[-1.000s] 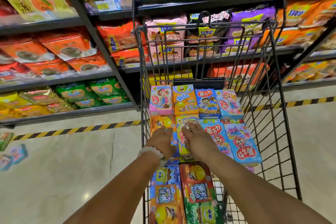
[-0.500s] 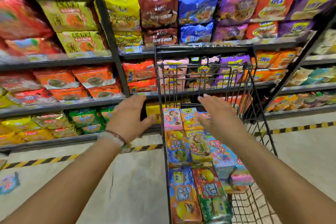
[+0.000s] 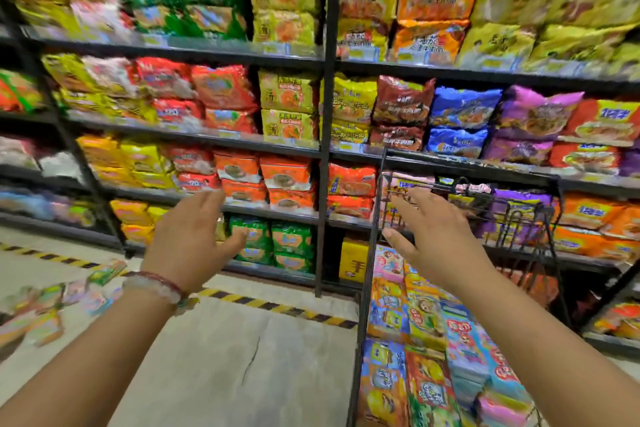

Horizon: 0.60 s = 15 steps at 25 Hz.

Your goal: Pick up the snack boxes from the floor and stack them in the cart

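A black wire cart (image 3: 363,288) stands at the lower right, filled with rows of colourful snack boxes (image 3: 424,326) lying flat. More snack boxes (image 3: 52,302) lie scattered on the floor at the far left, blurred. My left hand (image 3: 192,239) hovers in the air left of the cart, fingers spread, holding nothing. My right hand (image 3: 433,236) is raised over the cart's far end, fingers straight and empty. A bead bracelet sits on my left wrist.
Tall dark shelves (image 3: 325,149) packed with noodle bags fill the view ahead. A yellow-black striped line (image 3: 277,305) runs along the shelf base. The pale floor (image 3: 225,357) between the scattered boxes and the cart has a crack.
Both hands left the boxes in the cart and rose, empty and spread. The view swung up and to the left, bringing the floor boxes into sight.
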Each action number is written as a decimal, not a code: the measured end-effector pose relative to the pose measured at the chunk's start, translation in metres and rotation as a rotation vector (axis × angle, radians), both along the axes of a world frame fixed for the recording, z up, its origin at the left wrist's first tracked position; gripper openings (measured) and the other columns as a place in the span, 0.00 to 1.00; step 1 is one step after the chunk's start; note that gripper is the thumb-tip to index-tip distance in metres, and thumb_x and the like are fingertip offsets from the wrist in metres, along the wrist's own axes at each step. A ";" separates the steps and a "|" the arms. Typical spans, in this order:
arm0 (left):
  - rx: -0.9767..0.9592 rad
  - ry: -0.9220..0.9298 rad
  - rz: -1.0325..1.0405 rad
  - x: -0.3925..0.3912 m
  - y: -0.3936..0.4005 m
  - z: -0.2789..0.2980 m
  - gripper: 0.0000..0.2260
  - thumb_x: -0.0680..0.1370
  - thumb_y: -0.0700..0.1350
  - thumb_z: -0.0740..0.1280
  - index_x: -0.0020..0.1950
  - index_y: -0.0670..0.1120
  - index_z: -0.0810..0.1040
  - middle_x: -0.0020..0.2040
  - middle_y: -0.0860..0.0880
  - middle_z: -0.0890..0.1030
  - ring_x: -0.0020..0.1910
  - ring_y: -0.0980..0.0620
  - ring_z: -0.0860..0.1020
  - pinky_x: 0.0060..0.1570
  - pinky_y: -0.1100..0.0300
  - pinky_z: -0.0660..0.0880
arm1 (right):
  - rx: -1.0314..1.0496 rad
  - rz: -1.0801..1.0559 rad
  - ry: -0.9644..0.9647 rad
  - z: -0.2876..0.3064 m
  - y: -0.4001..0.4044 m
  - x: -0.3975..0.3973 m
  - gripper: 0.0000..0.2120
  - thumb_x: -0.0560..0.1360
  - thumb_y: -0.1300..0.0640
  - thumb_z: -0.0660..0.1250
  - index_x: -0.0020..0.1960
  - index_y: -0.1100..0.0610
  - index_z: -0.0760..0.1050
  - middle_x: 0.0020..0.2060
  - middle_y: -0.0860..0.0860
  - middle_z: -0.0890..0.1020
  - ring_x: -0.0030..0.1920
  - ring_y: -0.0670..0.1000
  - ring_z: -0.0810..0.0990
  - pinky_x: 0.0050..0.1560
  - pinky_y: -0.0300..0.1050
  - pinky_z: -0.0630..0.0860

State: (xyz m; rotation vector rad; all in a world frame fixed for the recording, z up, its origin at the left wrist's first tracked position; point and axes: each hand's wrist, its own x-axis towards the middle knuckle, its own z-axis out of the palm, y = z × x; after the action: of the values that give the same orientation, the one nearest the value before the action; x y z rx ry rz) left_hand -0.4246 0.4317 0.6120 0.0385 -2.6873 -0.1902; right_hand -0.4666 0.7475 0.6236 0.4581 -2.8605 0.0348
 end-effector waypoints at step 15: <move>-0.039 0.022 0.315 0.174 -0.088 -0.016 0.36 0.69 0.66 0.52 0.63 0.40 0.75 0.59 0.40 0.78 0.56 0.38 0.77 0.52 0.44 0.74 | -0.006 0.274 -0.031 0.004 -0.076 0.083 0.31 0.78 0.36 0.42 0.77 0.49 0.46 0.76 0.51 0.52 0.75 0.53 0.48 0.74 0.52 0.44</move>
State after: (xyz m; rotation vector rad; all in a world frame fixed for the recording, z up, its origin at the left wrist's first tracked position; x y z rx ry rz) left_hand -0.2506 0.3435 0.5963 0.4406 -2.6178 -0.0398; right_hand -0.3838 0.6712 0.6272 0.8517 -2.8043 0.0999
